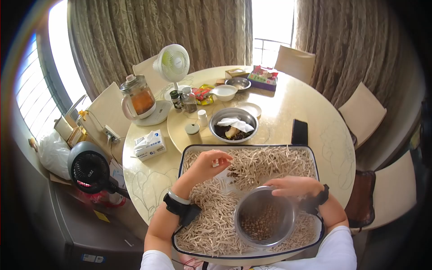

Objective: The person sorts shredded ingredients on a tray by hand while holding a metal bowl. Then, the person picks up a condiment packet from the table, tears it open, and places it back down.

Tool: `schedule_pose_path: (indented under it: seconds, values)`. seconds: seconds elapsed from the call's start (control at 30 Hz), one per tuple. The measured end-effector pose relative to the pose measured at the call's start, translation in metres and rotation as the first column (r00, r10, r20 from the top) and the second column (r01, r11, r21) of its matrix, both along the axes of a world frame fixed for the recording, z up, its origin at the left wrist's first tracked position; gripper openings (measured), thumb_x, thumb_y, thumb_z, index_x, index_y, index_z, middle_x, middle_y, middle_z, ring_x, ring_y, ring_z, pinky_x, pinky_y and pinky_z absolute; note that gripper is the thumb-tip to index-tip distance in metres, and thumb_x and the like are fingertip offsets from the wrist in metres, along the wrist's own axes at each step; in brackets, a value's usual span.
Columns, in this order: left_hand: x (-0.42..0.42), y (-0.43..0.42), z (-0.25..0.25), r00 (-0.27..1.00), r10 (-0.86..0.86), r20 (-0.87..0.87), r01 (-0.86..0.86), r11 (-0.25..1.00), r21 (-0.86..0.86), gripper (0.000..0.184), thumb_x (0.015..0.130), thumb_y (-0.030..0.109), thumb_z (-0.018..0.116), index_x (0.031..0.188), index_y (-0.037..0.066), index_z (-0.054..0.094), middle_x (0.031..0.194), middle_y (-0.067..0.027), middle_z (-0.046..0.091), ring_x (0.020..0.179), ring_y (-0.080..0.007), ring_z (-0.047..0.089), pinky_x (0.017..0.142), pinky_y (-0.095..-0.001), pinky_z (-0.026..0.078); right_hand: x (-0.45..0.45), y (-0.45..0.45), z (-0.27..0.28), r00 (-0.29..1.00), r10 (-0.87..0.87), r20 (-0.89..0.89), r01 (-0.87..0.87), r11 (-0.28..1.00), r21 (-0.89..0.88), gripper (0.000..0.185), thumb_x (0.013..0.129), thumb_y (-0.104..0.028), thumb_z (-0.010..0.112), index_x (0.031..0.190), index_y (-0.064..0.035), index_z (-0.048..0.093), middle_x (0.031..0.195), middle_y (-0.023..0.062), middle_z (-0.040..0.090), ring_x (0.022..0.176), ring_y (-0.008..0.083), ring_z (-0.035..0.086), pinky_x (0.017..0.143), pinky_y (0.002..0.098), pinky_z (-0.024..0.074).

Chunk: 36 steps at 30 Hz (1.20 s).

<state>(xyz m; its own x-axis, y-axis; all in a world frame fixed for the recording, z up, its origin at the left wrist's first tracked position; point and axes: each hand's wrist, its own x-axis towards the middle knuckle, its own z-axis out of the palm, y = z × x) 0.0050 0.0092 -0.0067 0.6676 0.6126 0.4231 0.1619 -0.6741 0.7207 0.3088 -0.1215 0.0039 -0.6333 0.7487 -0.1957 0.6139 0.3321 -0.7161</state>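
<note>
A large white tray with a dark blue rim point(182, 167) is spread with pale, thin dried strips point(211, 216). Over its left upper part is my left hand point(208, 165), fingers curled in with the tips close together; whatever they pinch is too small to make out. Small dark brown bits point(233, 173) lie among the strips just below those fingertips. My right hand point(294, 185) grips the upper rim of a metal bowl point(288, 220), which tilts toward me over the tray. Small round brown pieces point(261, 223) are gathered inside the bowl.
Behind the tray stand a second metal bowl point(214, 118) with dark contents and white paper, a lidded jar point(193, 134) and a phone point(299, 132). A tissue box point(150, 146), glass kettle point(140, 101) and white fan point(173, 63) are on the left of the round table point(333, 153).
</note>
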Motion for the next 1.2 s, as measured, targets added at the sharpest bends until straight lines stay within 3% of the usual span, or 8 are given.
schedule_pose_path:
  seconds: [0.13,0.2,0.33,0.57,0.67,0.83,1.07,1.2]
  values:
    - [-0.002,0.004,-0.005,0.989,-0.042,0.144,0.06,0.99,-0.129,0.015,0.089,0.011,0.068,0.103,0.006,0.071,0.08,0.0024,0.067,0.071,-0.0035,0.056,0.063,-0.0211,0.044,-0.029,-0.017,0.07,0.94,-0.181,0.29,0.252,0.94,-0.23,0.047,0.099,-0.036,0.048,0.14,-0.0129,0.045,0.11,0.0178,0.066,0.097,0.0311,0.067,0.085,0.04,0.0514]
    - [-0.002,0.006,-0.006,0.983,-0.051,0.177,0.079,0.985,-0.155,0.016,0.089,0.012,0.068,0.104,0.006,0.071,0.08,0.0023,0.067,0.07,-0.0036,0.055,0.063,-0.021,0.044,-0.033,-0.022,0.08,0.846,-0.185,0.5,0.146,0.982,0.116,0.05,0.1,-0.048,0.043,0.137,-0.0147,0.047,0.087,0.0202,0.067,0.081,0.0356,0.068,0.072,0.0436,0.0532]
    - [0.003,0.007,-0.011,0.968,-0.083,0.235,0.132,0.971,-0.2,0.017,0.09,0.013,0.068,0.105,0.006,0.071,0.08,0.0021,0.067,0.07,-0.0038,0.055,0.063,-0.0215,0.044,-0.053,0.0,0.134,0.749,-0.167,0.641,-0.082,0.937,0.34,0.05,0.098,-0.051,0.043,0.132,-0.0154,0.051,0.089,0.0188,0.068,0.083,0.0358,0.067,0.072,0.0459,0.0529]
    - [0.006,0.003,-0.012,0.97,-0.105,0.22,0.152,0.966,-0.211,0.016,0.089,0.015,0.068,0.104,0.008,0.071,0.08,0.0012,0.067,0.069,-0.005,0.054,0.063,-0.023,0.045,-0.11,0.176,0.199,0.502,-0.346,0.793,-0.059,0.901,0.43,0.033,0.093,-0.038,0.052,0.111,-0.0135,0.066,0.079,0.009,0.071,0.069,0.0218,0.07,0.068,0.0371,0.0541]
    - [0.007,0.002,-0.014,0.962,-0.148,0.229,0.184,0.972,-0.144,0.016,0.089,0.016,0.068,0.103,0.009,0.071,0.078,-0.0002,0.068,0.066,-0.0064,0.055,0.061,-0.0242,0.045,-0.127,0.255,0.185,0.392,-0.44,0.808,-0.31,0.764,0.566,0.022,0.078,-0.015,0.058,0.092,-0.0068,0.072,0.089,0.0147,0.071,0.084,0.0301,0.069,0.071,0.041,0.0534]
    - [0.01,0.003,-0.019,0.973,-0.16,0.163,0.179,0.978,-0.107,0.016,0.088,0.015,0.069,0.101,0.008,0.071,0.08,-0.0033,0.069,0.068,-0.0107,0.059,0.063,-0.0267,0.048,-0.15,0.348,0.121,0.432,-0.464,0.773,-0.414,0.66,0.627,0.024,0.082,-0.013,0.06,0.101,-0.0075,0.073,0.102,0.0131,0.071,0.095,0.0301,0.069,0.077,0.0421,0.0558]
    - [0.027,-0.001,-0.038,0.955,-0.278,0.1,0.28,0.96,-0.003,0.014,0.084,0.015,0.067,0.095,0.006,0.07,0.083,-0.01,0.069,0.072,-0.0233,0.066,0.067,-0.0339,0.052,-0.171,0.396,0.042,0.326,-0.352,0.877,-0.274,0.853,0.444,0.037,0.086,-0.015,0.055,0.122,-0.0118,0.066,0.124,0.0137,0.064,0.116,0.03,0.06,0.092,0.0429,0.0516]
    - [0.031,-0.001,-0.046,0.96,-0.276,0.044,0.276,0.961,0.005,0.015,0.083,0.018,0.067,0.093,0.007,0.07,0.083,-0.0124,0.069,0.075,-0.0299,0.067,0.069,-0.0376,0.052,-0.181,0.39,0.037,0.375,-0.317,0.871,-0.179,0.897,0.403,0.053,0.091,-0.024,0.05,0.143,-0.0224,0.044,0.14,0.0161,0.049,0.123,0.0345,0.054,0.099,0.0458,0.047]
